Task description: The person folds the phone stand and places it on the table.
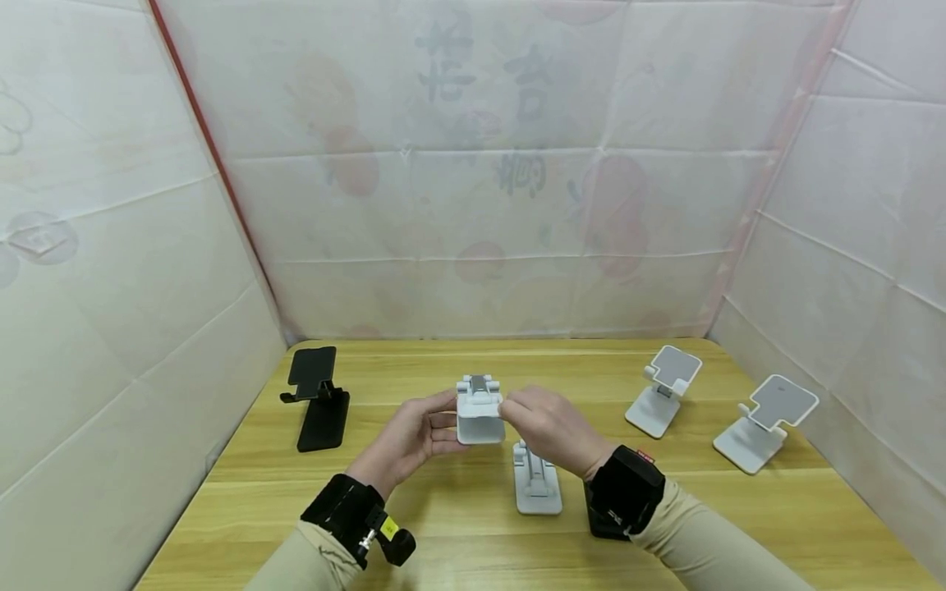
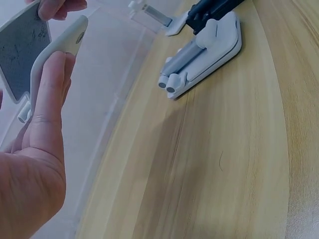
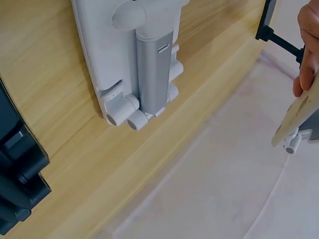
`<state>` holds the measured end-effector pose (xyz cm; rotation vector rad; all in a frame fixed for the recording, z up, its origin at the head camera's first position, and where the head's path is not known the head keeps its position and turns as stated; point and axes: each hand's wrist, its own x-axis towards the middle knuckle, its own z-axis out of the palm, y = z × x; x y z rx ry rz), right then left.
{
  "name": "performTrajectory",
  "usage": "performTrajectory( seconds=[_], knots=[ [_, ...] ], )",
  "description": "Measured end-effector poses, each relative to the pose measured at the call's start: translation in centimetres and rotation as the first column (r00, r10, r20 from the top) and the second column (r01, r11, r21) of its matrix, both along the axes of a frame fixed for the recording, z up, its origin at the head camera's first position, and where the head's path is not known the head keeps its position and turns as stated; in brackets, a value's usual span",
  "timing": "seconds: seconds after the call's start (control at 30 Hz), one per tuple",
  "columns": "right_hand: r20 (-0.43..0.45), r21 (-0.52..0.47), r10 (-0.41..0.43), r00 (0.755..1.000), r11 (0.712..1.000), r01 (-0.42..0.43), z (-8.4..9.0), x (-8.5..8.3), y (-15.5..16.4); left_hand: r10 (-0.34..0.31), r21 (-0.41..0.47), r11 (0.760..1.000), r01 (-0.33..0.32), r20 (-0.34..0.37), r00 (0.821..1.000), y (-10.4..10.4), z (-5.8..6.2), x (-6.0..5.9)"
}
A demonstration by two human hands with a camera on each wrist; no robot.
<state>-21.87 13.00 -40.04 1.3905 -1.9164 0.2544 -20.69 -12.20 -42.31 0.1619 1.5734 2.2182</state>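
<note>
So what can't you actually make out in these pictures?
- Head view: the right hand covers part of the held white stand.
- Head view: the right wristband hides most of a folded black stand.
- Left wrist view: the left hand is cut off by the edge, and its grip is partly unseen.

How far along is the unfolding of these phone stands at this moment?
Already open and upright: a black stand at left, two white stands at right. In hand: the left hand and right hand hold a white stand above the table. Left: a folded white stand lies flat below them, and a folded black one beside it.
</note>
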Motion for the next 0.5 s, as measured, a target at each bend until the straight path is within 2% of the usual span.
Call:
performTrajectory(
  seconds=[0.3,0.5],
  knots=[
    [-0.065,0.049,0.023,0.998,0.999,-0.02,-0.42,0.14,0.03,0.021,0.037,0.999,-0.022,0.015,1.0,-0.01,0.18,0.05],
    [-0.031,0.055,0.04,0.999,0.998,-0.038,-0.9,0.36,0.12,0.038,0.029,0.999,-0.038,0.02,0.999,-0.04,0.15,0.11]
  ],
)
